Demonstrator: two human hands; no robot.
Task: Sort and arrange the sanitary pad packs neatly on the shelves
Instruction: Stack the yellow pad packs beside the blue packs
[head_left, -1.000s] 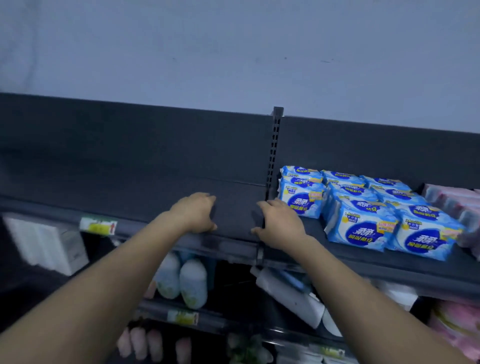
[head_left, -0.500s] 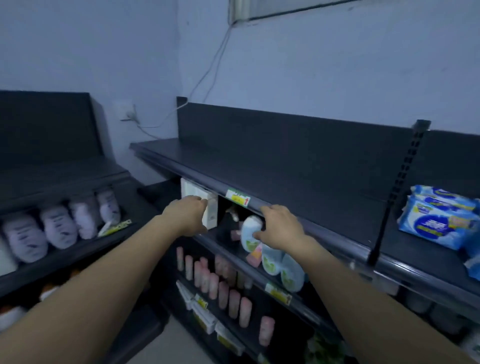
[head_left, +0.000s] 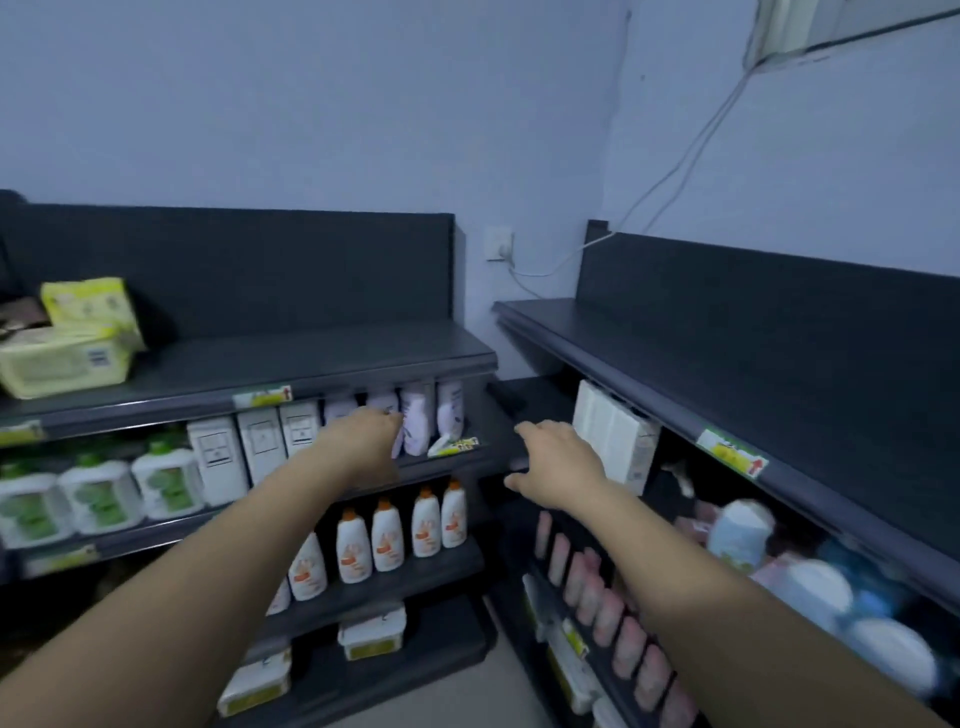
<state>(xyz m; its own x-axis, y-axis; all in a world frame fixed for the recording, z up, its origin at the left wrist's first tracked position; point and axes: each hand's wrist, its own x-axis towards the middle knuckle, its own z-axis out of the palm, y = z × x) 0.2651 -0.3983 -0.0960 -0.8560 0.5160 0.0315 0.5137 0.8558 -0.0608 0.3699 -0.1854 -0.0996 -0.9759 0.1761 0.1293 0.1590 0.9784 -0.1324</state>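
Both arms reach forward into the corner between two dark shelf units. My left hand (head_left: 366, 447) hovers in front of the second shelf of the left unit, fingers curled down, holding nothing. My right hand (head_left: 558, 465) is out in the gap between the units with fingers loosely apart and nothing in it. Yellow-green soft packs (head_left: 78, 332) lie stacked at the far left of the left unit's top shelf (head_left: 311, 358). The right unit's top shelf (head_left: 727, 384) is bare in view. The blue sanitary pad packs are out of view.
White boxes (head_left: 260, 452), pale bottles (head_left: 415, 421) and green-labelled tubs (head_left: 98, 499) fill the left unit's second shelf; orange-capped bottles (head_left: 387, 535) stand below. White cartons (head_left: 615, 434) and pink bottles (head_left: 597, 597) sit in the right unit. A wall socket (head_left: 500, 243) with cable is in the corner.
My view has swung left, from the right unit with the blue packs to the corner and the left unit. Both hands came off the shelf edge and stay held out, holding nothing.
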